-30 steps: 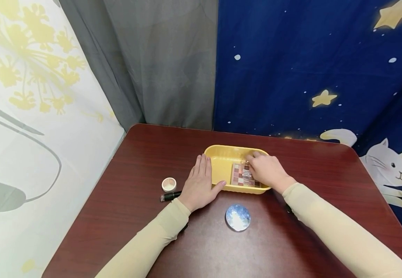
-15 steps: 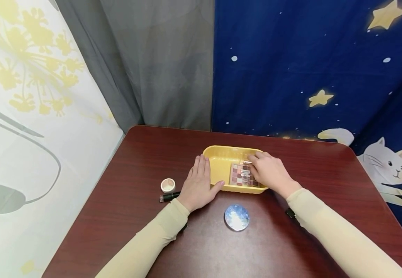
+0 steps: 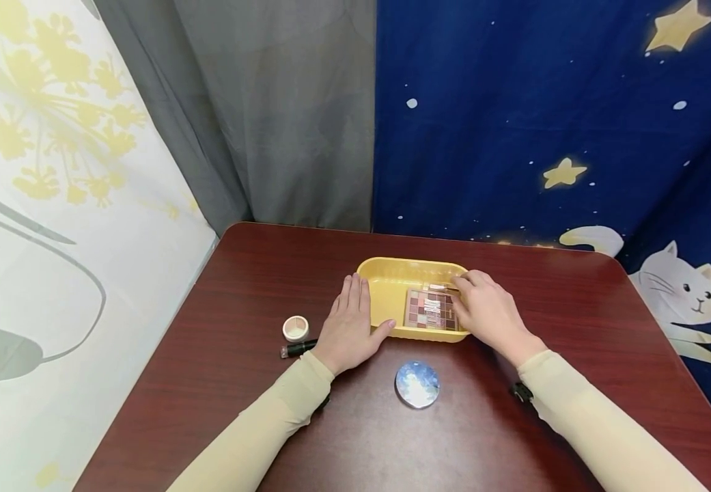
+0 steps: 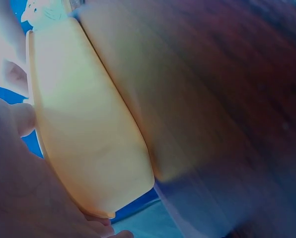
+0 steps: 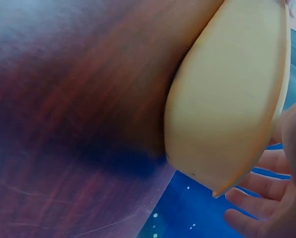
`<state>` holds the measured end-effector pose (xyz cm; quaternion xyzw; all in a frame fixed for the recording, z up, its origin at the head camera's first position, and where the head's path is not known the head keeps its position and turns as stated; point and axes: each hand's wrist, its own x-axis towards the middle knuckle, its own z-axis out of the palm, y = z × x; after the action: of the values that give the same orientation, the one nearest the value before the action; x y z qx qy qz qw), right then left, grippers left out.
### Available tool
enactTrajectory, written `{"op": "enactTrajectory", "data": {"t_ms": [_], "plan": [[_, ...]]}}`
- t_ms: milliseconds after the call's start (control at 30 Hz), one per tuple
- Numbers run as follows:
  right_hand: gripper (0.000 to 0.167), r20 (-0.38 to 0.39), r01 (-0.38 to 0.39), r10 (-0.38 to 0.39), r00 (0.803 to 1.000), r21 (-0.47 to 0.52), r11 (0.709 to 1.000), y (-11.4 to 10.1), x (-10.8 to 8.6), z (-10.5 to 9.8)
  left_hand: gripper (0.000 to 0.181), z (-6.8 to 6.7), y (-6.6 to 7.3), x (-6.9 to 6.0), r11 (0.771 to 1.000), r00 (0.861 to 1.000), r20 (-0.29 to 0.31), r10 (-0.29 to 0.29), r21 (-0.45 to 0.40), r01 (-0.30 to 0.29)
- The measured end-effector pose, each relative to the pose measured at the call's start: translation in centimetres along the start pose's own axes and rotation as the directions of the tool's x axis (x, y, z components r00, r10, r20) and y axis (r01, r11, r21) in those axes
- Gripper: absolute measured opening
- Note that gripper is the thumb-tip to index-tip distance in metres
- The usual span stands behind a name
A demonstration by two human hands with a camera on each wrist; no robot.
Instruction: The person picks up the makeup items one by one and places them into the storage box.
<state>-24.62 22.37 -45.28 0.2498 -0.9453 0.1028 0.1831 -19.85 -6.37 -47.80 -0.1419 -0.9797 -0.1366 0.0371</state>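
Note:
A yellow oblong basket [image 3: 386,298] stands on the table with an eyeshadow palette [image 3: 423,311] lying in its right part. Just behind the palette lies a small slim tube [image 3: 440,288], clear or whitish; its kind is hard to make out. My left hand [image 3: 352,328] rests along the basket's left end, fingers straight, thumb over the front rim. At the right end, my right hand [image 3: 492,309] reaches over the rim, its fingertips close to the tube. In the right wrist view its fingers [image 5: 259,186] are spread and loosely bent beside the basket wall [image 5: 222,99].
Left of my left hand lie a round three-colour compact [image 3: 296,329] and a black tube [image 3: 297,349] with a clear end, partly hidden by the hand. A round blue shiny case [image 3: 417,385] lies in front of the basket. Curtains [image 3: 287,123] hang behind the table.
My right hand has drawn back to the right from inside the basket, uncovering more of the palette and the slim tube. My left hand has stayed on the basket's left end.

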Motion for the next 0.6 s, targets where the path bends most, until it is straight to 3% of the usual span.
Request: {"op": "enactTrajectory", "data": {"t_ms": [167,433,600], "plan": [[0.043,0.014,-0.064,0.064,0.998,0.018,0.998,0.2,-1.0,-0.1,0.098,0.1,0.0,0.0,1.000,1.000,-0.004,0.001,0.006,-0.001],[0.050,0.020,-0.099,0.098,0.995,0.048,0.994,0.4,-2.0,-0.2,0.098,-0.1,0.0,0.1,1.000,1.000,-0.001,0.000,0.010,0.000],[0.064,0.077,-0.137,0.132,0.988,0.066,0.988,0.5,-2.6,-0.2,0.098,-0.1,0.0,0.1,1.000,1.000,0.006,0.005,0.016,-0.005]]}}
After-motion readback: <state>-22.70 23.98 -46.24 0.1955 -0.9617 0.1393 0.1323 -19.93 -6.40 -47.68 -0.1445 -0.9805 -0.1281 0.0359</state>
